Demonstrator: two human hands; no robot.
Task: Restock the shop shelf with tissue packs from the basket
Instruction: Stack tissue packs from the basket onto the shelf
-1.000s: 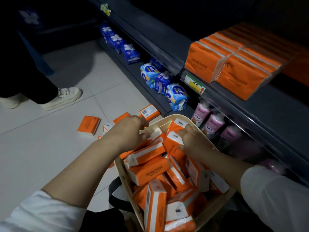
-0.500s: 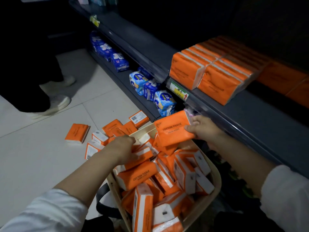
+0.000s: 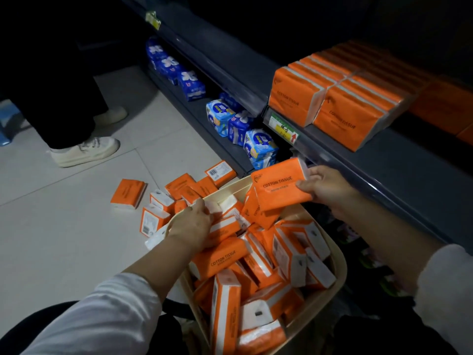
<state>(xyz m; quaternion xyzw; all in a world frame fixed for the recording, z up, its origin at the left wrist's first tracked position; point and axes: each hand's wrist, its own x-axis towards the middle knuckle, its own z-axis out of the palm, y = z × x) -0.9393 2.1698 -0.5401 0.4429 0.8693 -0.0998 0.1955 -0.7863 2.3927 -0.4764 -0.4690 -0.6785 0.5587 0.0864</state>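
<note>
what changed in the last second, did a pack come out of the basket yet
Yes. The right hand has gripped one orange tissue pack and lifted it out of the basket toward the shelf. The left hand stays down among the packs in the basket; the packs on the floor lie as before.

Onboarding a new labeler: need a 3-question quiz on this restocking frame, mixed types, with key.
1. True or false: the right hand holds an orange tissue pack above the basket.
2. Where is the left hand? A) on the shelf B) among the packs in the basket C) on the floor
3. Fill in: the rows of orange packs on the shelf stand just behind a ____ price tag.

Key: 1 true; 2 B; 3 green and yellow.
</note>
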